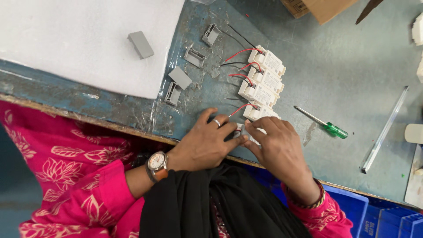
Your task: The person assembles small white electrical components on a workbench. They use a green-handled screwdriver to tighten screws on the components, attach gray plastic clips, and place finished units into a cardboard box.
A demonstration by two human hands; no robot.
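Both sets of fingers (236, 131) pinch one small white driver box (254, 132) at the worktop (352, 70) edge, left hand (203, 144) meeting right hand (278, 147); it looks light, rigid plastic, best gripped by its sides; thin wires (241, 108) seem fragile.

A: Any packages or labels in view?

B: One brown cardboard box (324, 6) at the far edge of the surface (352, 66), well beyond the fingers (229, 128) and off to their right, cut by the frame.

A: Labels?

B: Four small white driver modules (263, 86) in a row just beyond the fingers each carry a white rectangular label (273, 61) with dark print. No screens or signs.
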